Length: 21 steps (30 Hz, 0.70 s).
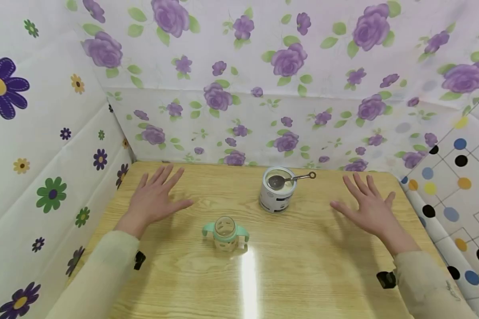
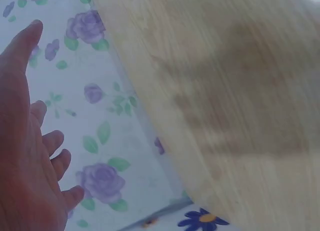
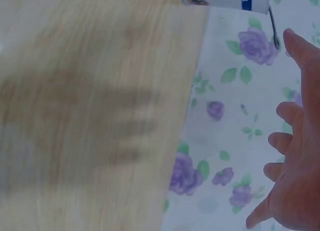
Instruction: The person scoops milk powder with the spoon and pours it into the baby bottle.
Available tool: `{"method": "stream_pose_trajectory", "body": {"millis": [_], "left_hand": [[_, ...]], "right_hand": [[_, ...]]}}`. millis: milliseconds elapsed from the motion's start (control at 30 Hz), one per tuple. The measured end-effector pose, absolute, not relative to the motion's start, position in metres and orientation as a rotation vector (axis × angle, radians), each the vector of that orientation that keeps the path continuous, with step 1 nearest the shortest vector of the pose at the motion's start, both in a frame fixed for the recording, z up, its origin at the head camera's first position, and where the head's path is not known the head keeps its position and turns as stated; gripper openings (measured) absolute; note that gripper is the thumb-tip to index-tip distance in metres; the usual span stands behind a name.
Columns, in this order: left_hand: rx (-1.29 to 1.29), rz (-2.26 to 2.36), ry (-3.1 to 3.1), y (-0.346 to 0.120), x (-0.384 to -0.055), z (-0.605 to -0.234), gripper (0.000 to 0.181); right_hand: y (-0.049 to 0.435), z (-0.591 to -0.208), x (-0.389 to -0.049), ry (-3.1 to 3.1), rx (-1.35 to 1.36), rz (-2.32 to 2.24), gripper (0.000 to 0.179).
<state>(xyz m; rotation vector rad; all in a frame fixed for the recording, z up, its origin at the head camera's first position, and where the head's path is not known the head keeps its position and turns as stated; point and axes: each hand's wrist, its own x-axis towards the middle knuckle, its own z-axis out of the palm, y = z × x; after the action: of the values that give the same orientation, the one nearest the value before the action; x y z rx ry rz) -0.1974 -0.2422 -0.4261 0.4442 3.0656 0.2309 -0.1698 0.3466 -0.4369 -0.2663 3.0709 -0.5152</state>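
Fingers spread, my left hand [image 1: 155, 198] hovers over the left part of the wooden table and holds nothing. On the other side my right hand [image 1: 370, 208] is likewise held above the table, fingers apart and nothing in them. Between the hands stands an upright white can [image 1: 274, 200] with a pale filling. Across its open top lies a metal spoon [image 1: 277, 181], its ringed handle pointing right. Nearer to me, and closer to the left hand, is a small bottle [image 1: 225, 227] with two mint-green handles. In the right wrist view, part of the can [image 3: 230, 0] shows at the top.
The wooden table [image 1: 191, 283] ends at the back against a hanging cloth [image 1: 239, 106] with purple roses. A daisy-patterned cloth [image 1: 56, 155] borders it on the left, a dotted one [image 1: 451, 190] on the right. Light glares off the tabletop near the front middle.
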Motion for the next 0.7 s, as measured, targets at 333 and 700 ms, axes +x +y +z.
{"method": "stream_pose_trajectory", "body": {"millis": [333, 700], "left_hand": [[0.639, 0.327, 2.921, -0.195, -0.234, -0.409, 0.110], [0.808, 0.626, 2.672, -0.149, -0.260, -0.412, 0.115]], "right_hand": [[0.314, -0.408, -0.196, 2.997, -0.310, -0.554, 0.101], [0.292, -0.398, -0.216, 2.909, -0.241, -0.723, 0.099]]}}
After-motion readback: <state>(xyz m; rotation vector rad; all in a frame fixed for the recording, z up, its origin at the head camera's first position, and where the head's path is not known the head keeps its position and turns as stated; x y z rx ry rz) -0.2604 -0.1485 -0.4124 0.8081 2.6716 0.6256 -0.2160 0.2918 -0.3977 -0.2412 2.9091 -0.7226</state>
